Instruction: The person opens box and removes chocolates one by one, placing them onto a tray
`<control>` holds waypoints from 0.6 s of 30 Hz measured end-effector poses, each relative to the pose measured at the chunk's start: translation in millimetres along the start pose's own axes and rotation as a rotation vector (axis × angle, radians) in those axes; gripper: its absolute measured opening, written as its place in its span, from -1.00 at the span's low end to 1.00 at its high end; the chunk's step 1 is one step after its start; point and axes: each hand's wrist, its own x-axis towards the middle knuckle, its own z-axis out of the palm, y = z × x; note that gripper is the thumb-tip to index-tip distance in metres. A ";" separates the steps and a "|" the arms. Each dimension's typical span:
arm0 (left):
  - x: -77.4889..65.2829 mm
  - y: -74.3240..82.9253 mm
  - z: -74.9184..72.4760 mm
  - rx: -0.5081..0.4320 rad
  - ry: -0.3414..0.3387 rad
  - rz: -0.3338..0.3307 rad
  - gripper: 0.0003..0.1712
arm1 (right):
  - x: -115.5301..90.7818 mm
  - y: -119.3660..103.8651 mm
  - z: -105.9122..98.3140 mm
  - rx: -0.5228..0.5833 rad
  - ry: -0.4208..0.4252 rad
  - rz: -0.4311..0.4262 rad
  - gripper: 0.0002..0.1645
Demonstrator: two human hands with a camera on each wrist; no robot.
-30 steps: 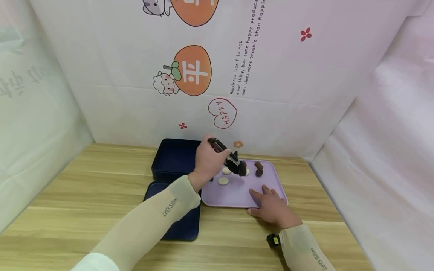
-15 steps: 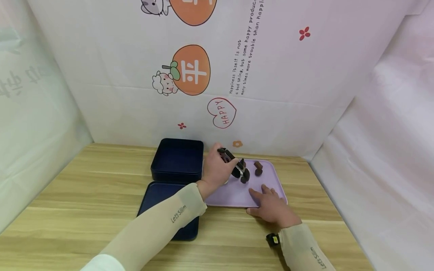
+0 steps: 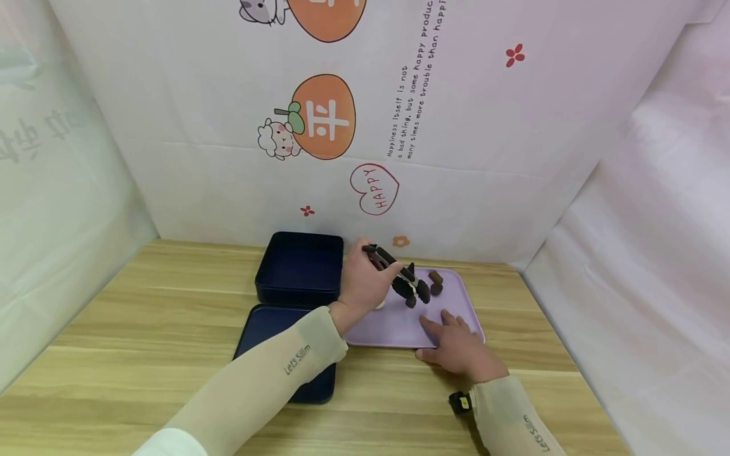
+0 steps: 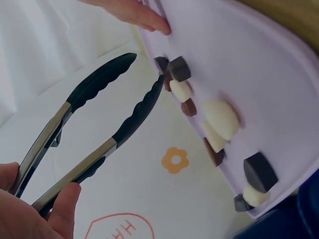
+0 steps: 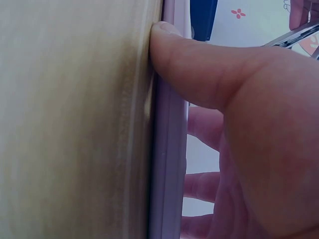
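Observation:
In the head view my left hand [image 3: 367,278] grips black-tipped metal tongs [image 3: 393,266] above the lilac tray [image 3: 393,332]. The left wrist view shows their jaws apart, with nothing between them. Small dark, brown and white pieces, perhaps chocolates, lie on the tray. Among them are a dark piece [image 4: 260,172], a white oval piece [image 4: 221,119] and another dark piece [image 4: 179,68] close to one tong tip. My right hand [image 3: 456,345] holds the tray's near right edge, its thumb outside the rim and its fingers spread over the tray.
To the tray's left stands a navy box [image 3: 299,266] without pieces inside. Before it lies a navy lid or shallow tray [image 3: 262,326], partly hidden by my left forearm. A white printed sheet [image 3: 485,158] rises behind the wooden table [image 3: 142,354].
My left hand and the tongs have moved right and slightly down over the tray, then shifted little. The right hand has stayed at the tray's edge.

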 end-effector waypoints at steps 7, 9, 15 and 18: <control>-3.0 -6.1 4.8 -0.008 -0.010 -0.023 -0.55 | 0.7 0.7 1.5 -0.008 -0.002 0.004 -0.07; -2.8 -6.5 5.4 -0.028 -0.005 -0.026 -0.55 | 0.7 0.5 1.5 -0.011 -0.001 0.011 -0.07; 0.9 -0.9 -2.8 -0.113 -0.004 -0.055 -0.49 | -0.2 0.4 0.5 -0.005 -0.010 0.008 -0.08; 5.9 0.8 -15.4 -0.118 0.017 -0.036 -0.44 | -0.7 -0.9 -0.7 -0.007 -0.010 -0.003 -0.08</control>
